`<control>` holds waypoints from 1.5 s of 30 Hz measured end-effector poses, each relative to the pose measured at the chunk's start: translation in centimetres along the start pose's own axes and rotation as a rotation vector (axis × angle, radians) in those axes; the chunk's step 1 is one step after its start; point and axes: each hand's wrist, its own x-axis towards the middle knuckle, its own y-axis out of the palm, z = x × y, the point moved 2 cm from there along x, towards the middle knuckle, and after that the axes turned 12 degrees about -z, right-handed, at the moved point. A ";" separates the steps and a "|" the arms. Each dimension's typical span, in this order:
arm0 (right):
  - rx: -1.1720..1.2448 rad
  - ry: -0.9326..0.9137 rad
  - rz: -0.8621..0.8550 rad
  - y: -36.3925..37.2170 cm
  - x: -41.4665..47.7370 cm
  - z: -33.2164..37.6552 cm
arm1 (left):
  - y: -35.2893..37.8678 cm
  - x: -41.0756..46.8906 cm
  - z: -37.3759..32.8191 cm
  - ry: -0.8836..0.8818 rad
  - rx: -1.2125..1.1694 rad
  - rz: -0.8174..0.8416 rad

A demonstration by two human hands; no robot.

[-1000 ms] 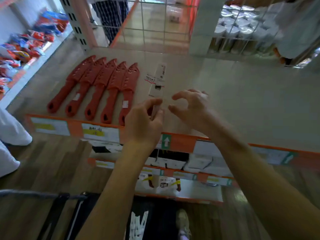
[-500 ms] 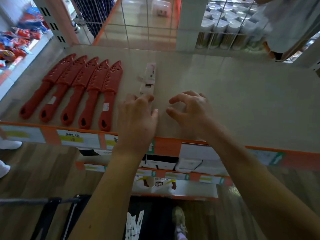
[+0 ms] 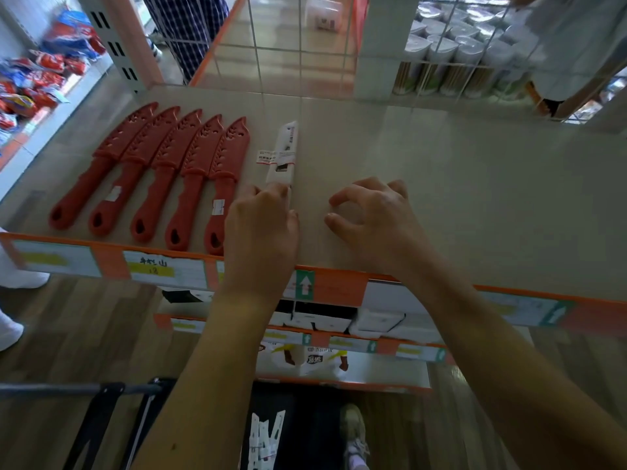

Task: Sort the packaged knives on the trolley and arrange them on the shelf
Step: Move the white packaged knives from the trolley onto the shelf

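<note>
At the far left, on a separate lower ledge, lie red and blue snack packets (image 3: 32,79), blurred. The shelf (image 3: 475,205) is pale and flat, and its orange front edge carries price labels (image 3: 159,268).

On its left part five red sheathed knives (image 3: 159,171) lie side by side, each touching or just beside the next. Their handles point toward the person and their tips lean away to the right.

Just right of them lies a white packaged knife (image 3: 284,154), lengthwise and apart from the last red one. The left hand (image 3: 261,228) lies palm down on its near end. The fingers are bent over the package, the thumb lies along its right edge, and so the hand holds it against the shelf.

The right hand (image 3: 376,222) is near the left one but apart from it, over bare shelf. It holds nothing: the fingers are loosely bent and the thumb is spread from them.

Behind the shelf stands a wire grid (image 3: 300,49), and to the right beyond it are cylindrical containers (image 3: 451,59).

Below the front edge, lower shelves hold white and black boxes (image 3: 373,322). At the bottom, the trolley (image 3: 112,390) shows a dark frame. Right of it are more white packages (image 3: 263,439) on black, and then a shoe (image 3: 354,432) on the wooden floor.
</note>
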 end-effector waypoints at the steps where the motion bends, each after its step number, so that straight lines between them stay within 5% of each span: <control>1: 0.004 -0.001 0.004 0.0 0.0 0.1 | 0.0 0.0 0.1 -0.004 -0.007 0.001; 26: 0.027 -0.129 -0.171 -0.3 -9.4 8.5 | -9.8 -5.4 5.3 0.066 -0.089 -0.082; 38: 0.097 0.073 -0.147 4.2 -24.2 13.8 | -15.2 -15.9 11.4 0.186 -0.167 0.129; 45: 0.161 0.194 -0.058 7.1 -29.0 12.5 | -14.3 -21.9 14.1 0.107 -0.165 0.195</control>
